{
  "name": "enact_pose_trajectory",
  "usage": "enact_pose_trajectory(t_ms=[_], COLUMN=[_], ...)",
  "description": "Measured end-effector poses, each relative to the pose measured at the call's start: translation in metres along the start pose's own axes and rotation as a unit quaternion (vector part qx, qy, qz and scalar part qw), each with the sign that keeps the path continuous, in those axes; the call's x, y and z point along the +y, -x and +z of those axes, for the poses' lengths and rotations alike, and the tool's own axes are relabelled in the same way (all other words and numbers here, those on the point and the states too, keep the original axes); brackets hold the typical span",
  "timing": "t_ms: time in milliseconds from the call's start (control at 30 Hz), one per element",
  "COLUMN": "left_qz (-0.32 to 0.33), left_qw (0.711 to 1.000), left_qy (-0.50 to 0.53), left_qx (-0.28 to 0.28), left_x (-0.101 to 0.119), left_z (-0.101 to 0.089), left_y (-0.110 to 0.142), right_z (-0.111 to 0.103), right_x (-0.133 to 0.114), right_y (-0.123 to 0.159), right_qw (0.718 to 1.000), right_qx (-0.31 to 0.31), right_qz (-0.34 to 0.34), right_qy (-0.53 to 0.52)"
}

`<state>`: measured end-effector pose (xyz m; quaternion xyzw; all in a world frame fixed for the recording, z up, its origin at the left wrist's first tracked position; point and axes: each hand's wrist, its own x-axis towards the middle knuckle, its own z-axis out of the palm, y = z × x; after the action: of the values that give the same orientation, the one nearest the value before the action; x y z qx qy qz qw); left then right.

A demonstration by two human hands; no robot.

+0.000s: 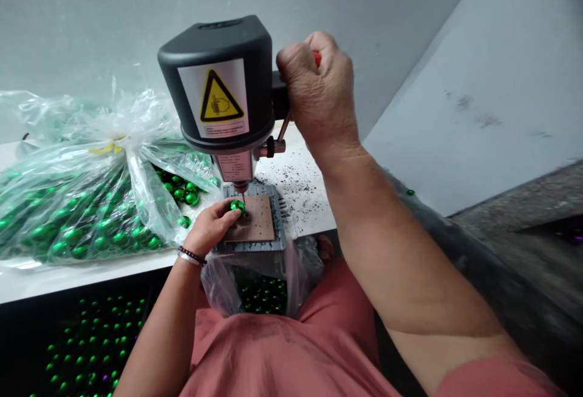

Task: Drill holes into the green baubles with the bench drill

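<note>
A black bench drill press with a yellow warning sticker stands on the white table. My right hand is wrapped round its feed lever, whose red end shows between the fingers. Below the drill bit, my left hand pinches a shiny green ball against a tan board. The ball sits right by the bit; whether the tip touches it I cannot tell. Under the board is the grey slotted base of the press.
A tied clear plastic bag full of green balls lies left of the press. Dark shavings litter the white table. Between my legs an open plastic bag holds green balls; more balls lie low at the left.
</note>
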<state>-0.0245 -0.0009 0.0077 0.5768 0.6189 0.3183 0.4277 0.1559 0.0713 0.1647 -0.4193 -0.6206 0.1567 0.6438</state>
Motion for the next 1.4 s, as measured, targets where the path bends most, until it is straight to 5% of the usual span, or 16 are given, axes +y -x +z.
enact_pose_trajectory(t_ms=[233, 567, 867, 1167, 1400], left_qz=[-0.007, 0.056, 0.089, 0.086, 0.11], left_qw=[1.0, 0.978, 0.972, 0.976, 0.976], left_qy=[0.009, -0.203, -0.215, -0.202, -0.19], left_qx=[-0.011, 0.008, -0.022, -0.001, 0.009], left_x=[-0.003, 0.011, 0.009, 0.0, -0.003], left_z=[0.0, 0.009, 0.012, 0.015, 0.016], left_y=[-0.003, -0.006, -0.012, -0.012, -0.011], right_z=[-0.001, -0.003, -0.004, -0.025, -0.026], right_x=[-0.001, -0.003, -0.004, -0.003, 0.011], right_y=[0.001, 0.003, 0.003, 0.072, 0.107], right_qw=[1.0, 0.999, 1.0, 0.972, 0.958], right_qx=[-0.013, -0.011, -0.004, 0.058, 0.067], right_qz=[0.004, 0.007, -0.007, -0.184, -0.205], right_qy=[0.003, -0.031, 0.007, 0.138, 0.188])
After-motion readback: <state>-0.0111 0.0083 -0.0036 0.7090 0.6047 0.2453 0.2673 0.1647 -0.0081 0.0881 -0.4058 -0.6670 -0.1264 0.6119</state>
